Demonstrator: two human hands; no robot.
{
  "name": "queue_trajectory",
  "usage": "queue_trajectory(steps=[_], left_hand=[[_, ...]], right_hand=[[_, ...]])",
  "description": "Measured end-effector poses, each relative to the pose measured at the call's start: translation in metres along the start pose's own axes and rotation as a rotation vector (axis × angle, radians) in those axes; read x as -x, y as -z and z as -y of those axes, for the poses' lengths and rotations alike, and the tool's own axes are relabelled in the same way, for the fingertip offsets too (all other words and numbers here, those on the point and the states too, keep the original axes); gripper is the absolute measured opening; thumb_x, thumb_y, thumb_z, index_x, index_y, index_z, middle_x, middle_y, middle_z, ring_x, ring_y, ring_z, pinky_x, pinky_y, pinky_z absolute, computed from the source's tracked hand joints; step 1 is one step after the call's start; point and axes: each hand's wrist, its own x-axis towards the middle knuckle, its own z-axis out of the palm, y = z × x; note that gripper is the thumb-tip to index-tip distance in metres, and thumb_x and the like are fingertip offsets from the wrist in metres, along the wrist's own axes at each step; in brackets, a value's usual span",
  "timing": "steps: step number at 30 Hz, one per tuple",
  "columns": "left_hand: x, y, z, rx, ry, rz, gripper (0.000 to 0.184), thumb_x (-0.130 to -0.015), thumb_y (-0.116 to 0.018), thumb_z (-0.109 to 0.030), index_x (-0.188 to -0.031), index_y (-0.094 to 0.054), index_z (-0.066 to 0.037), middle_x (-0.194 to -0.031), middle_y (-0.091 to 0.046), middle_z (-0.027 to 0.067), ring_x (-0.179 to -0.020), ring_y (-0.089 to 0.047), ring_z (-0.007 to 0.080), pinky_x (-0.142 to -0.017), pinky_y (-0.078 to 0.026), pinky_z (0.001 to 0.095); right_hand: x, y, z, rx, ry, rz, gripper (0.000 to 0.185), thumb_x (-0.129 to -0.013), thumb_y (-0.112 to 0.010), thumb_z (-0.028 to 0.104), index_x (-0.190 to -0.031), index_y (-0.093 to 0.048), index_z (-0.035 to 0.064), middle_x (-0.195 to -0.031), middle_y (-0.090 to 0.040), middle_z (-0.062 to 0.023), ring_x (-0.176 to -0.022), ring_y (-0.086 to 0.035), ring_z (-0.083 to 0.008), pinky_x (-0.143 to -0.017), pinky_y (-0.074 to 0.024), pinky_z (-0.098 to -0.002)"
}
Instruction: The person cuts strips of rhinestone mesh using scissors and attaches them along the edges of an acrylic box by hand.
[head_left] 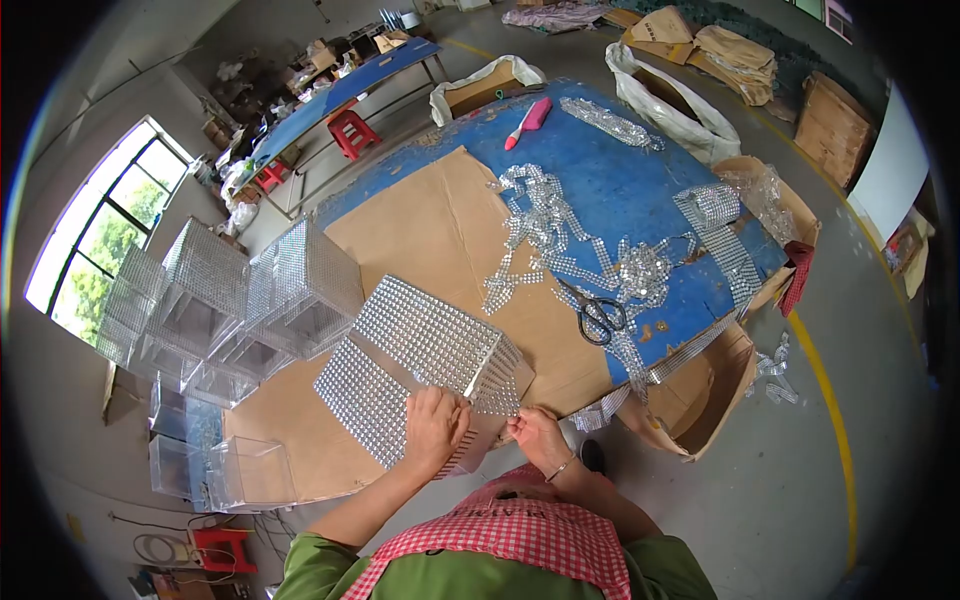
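Observation:
A box covered in silver rhinestone mesh (430, 335) rests tilted on a flattened cardboard sheet (420, 220), near the table's front edge. My left hand (436, 428) is closed on the box's near edge, fingers curled over it. Just to the right, my right hand (538, 438) pinches the end of a rhinestone strip (497, 388) at the box's near right corner. Black scissors (600, 318) lie right of the box, beside a tangle of silver rhinestone strips (545, 215).
Rhinestone-covered boxes (300, 275) and clear boxes (250, 472) stand at the left. A pink-handled tool (530, 122) and a rhinestone roll (712, 205) lie on the blue table (600, 190). An open carton (700, 400) is below its right edge.

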Motion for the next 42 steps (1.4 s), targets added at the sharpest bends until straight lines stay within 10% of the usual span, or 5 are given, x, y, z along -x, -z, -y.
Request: queue_trajectory(steps=[21,31,37,42], left_hand=[[0.002,0.001,0.002,0.091,-0.083,0.047,0.016,-0.07,-0.066,-0.01,-0.079,-0.053,-0.008,-0.078,-0.049,0.0043,-0.074,-0.046,0.0229,-0.067,-0.032,0.0345],[-0.002,0.004,-0.006,-0.007,-0.097,0.043,0.014,-0.07,-0.066,-0.011,-0.081,-0.058,-0.008,-0.071,-0.046,0.0036,-0.069,-0.047,0.0202,-0.066,-0.033,0.0333],[0.007,0.027,-0.022,-0.041,-0.36,-0.067,0.029,-0.066,-0.065,-0.003,-0.094,-0.061,-0.009,-0.085,-0.055,0.0066,-0.073,-0.05,0.0206,-0.063,-0.035,0.033],[0.001,0.029,-0.044,0.241,-0.115,0.131,0.032,-0.072,-0.064,-0.007,-0.102,-0.056,-0.002,-0.097,-0.055,0.0124,-0.086,-0.054,0.0276,-0.072,-0.042,0.0372]], right_hand=[[0.008,0.002,0.018,-0.196,-0.01,0.052,0.003,-0.076,-0.055,0.008,-0.076,-0.052,0.0098,-0.079,-0.053,-0.0011,-0.074,-0.049,-0.0151,-0.069,-0.0387,-0.0283],[0.008,0.017,0.01,-0.05,-0.064,0.105,0.004,-0.077,-0.052,0.008,-0.081,-0.052,0.0085,-0.098,-0.057,-0.0095,-0.099,-0.052,-0.0232,-0.086,-0.0379,-0.0348],[0.017,-0.002,0.019,-0.12,-0.085,0.132,0.006,-0.076,-0.051,0.008,-0.082,-0.051,0.0086,-0.106,-0.055,-0.0135,-0.109,-0.048,-0.0288,-0.098,-0.0318,-0.0392],[0.008,0.021,0.012,-0.104,-0.126,0.109,0.01,-0.079,-0.054,0.012,-0.087,-0.054,0.0066,-0.107,-0.056,-0.015,-0.107,-0.048,-0.0269,-0.096,-0.0343,-0.0386]])
